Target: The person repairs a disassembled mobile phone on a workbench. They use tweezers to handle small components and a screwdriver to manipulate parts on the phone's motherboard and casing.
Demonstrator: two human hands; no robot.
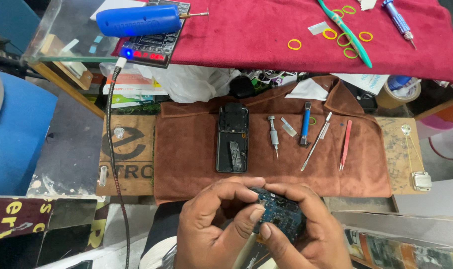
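While a brown board (129, 154) with dark lettering lies left of the brown cloth (196, 149) and stacked packages (132, 92) sit under the glass shelf (57, 35), we curl both hands low in view around a blue circuit board (281, 214), the left hand (214, 224) and right hand (306, 229) closed on it with fingertips meeting at its near edge. Beyond it on the cloth lie an opened phone (232, 138), a screwdriver (274, 135), a blue tool (305, 124), a spudger (316, 141) and pink tweezers (345, 144), well apart from our hands. On the red cloth (266, 30) above rest yellow bands (295, 44), a green toothbrush (346, 32) and a blue tool (139, 20) atop a lit meter (151, 50).
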